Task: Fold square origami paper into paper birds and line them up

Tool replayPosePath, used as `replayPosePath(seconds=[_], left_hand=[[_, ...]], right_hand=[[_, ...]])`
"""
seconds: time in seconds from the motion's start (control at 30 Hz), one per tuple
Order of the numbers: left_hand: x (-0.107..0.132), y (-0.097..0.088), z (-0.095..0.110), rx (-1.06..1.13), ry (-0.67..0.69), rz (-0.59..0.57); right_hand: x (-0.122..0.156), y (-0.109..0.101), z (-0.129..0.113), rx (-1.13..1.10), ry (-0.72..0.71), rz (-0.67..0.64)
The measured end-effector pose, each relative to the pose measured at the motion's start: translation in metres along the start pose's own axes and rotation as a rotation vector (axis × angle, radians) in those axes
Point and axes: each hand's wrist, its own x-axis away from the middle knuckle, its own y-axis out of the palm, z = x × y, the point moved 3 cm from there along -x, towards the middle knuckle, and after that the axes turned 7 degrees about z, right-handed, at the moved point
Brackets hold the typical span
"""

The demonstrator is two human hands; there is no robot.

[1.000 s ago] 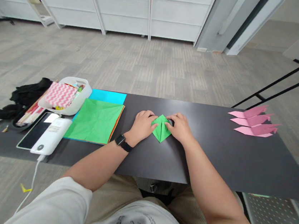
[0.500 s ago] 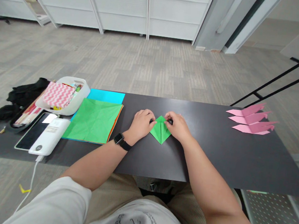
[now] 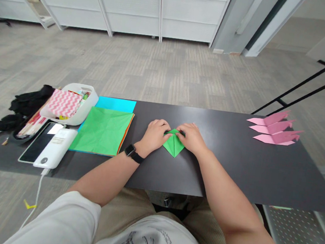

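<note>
A small green piece of folded origami paper (image 3: 175, 147) lies on the dark table in front of me, diamond-shaped with a crease down its middle. My left hand (image 3: 157, 134) grips its left side, thumb and fingers closed at the edge. On the opposite side my right hand (image 3: 191, 138) pinches the right edge near the top corner. The fingers of both hands cover the upper side edges of the paper.
Left of my hands lies a stack of green paper (image 3: 102, 131) over blue sheets (image 3: 117, 104). Beyond it are a white basket (image 3: 89, 106), a phone (image 3: 34, 148), a white power bank (image 3: 55, 149) with a cable and black cloth (image 3: 31, 99). Several pink folded paper figures (image 3: 275, 138) stand far right.
My right hand has shifted slightly left and in, covering more of the paper's top. The paper's upper tip shows lower than before. My left hand has hardly moved.
</note>
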Motion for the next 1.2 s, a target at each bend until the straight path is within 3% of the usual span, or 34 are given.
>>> replayPosePath(seconds=[0.5,1.2], left_hand=[[-0.002,-0.002,0.002,-0.061,0.044,0.012],[-0.004,-0.005,0.011,-0.133,0.134,-0.131]], right_hand=[[-0.001,-0.006,-0.002,0.071,-0.058,0.023],[-0.001,-0.007,0.000,0.081,-0.103,-0.029]])
